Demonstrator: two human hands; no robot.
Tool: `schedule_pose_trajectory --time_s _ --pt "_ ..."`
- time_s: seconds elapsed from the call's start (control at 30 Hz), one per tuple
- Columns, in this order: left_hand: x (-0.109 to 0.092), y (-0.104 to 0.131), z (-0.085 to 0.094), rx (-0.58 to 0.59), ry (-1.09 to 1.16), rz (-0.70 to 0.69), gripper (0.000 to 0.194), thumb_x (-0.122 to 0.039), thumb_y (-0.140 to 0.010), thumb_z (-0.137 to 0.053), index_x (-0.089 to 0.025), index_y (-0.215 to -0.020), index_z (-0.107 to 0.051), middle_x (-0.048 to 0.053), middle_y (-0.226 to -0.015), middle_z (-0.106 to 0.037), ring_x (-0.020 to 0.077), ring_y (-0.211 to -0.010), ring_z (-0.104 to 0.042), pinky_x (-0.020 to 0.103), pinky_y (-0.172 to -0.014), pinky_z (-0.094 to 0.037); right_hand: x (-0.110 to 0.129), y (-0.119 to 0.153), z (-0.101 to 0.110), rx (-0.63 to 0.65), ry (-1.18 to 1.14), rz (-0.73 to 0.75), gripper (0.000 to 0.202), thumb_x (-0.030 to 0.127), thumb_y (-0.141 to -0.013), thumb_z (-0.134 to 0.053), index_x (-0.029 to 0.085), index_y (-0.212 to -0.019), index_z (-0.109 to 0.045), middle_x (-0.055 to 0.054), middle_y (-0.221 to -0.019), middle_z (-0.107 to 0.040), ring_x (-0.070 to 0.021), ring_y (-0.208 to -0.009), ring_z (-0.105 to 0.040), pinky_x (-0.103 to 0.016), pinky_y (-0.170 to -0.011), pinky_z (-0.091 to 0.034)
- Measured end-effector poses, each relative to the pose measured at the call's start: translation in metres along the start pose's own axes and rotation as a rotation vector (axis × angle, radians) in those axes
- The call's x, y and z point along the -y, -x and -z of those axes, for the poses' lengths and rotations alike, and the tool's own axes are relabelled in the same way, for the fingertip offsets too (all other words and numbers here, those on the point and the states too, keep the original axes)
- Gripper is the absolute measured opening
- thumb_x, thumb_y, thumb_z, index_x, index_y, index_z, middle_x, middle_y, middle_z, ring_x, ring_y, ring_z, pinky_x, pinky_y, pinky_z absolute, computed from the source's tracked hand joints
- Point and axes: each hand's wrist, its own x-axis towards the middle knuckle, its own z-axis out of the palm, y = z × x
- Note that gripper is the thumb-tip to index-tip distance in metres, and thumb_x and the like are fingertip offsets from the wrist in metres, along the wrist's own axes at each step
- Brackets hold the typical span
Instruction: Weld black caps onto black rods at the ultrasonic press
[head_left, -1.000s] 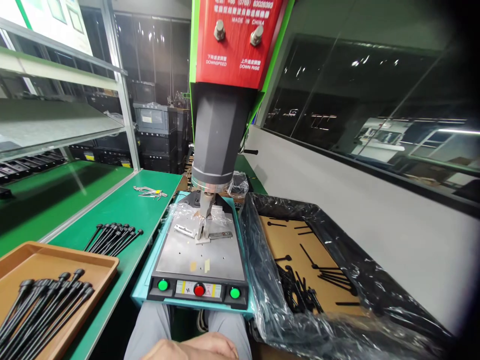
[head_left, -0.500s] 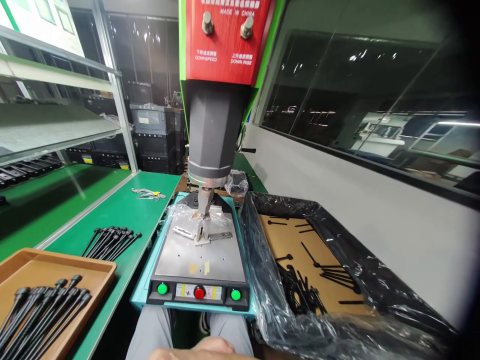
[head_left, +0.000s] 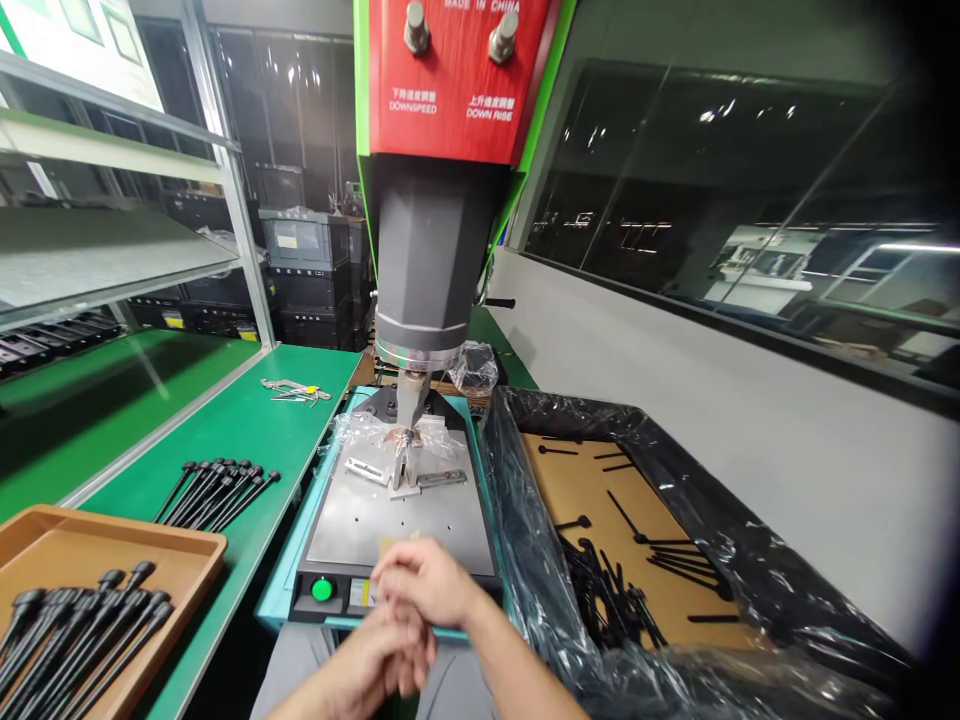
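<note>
Left hand [head_left: 379, 645] touches right hand [head_left: 429, 585], fingers [head_left: 391, 580] bent, grip undeterminable; 1 tray [head_left: 97, 532] at their 9 o'clock, 1 press [head_left: 426, 255] at 12.

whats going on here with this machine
The person's left hand and right hand are together in front of the machine, partly hiding its button panel; nothing shows held in either. Knobbed black rods lie in the orange tray and on the green table to the left, with more black pieces in the plastic-lined box to the right.
</note>
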Motion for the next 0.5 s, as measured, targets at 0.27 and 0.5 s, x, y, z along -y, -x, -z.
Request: schedule_pose_trajectory --time_s 0.27,0.5 --pt "-0.099 -0.054 0.016 -0.152 0.057 -0.344 0.046 -0.026 -0.077 -0.068 -0.026 -0.122 -0.055 0.011 -0.131 -0.052 0.0178 -0.091 -0.064 0.025 -0.066 -0.049 -0.055 -0.077 0.078 -0.882 0.298 0.025 0.038 0.04 -0.08 -0.05 0.014 -0.101 -0.068 -0.011 -0.089 -0.067 -0.0233 -0.079 -0.061 -0.036 -0.076 -0.048" --pt "-0.115 -0.078 0.009 -0.174 0.07 -0.429 0.045 -0.024 -0.077 -0.066 -0.027 -0.121 -0.057 0.007 -0.144 -0.042 0.0166 -0.09 -0.066 0.022 -0.063 -0.05 -0.04 -0.118 0.085 -0.916 0.511 0.175 0.04 0.035 -0.079 -0.058 0.021 -0.116 -0.065 -0.011 -0.112 -0.055 -0.0237 -0.099 -0.057 -0.037 -0.094 -0.043"
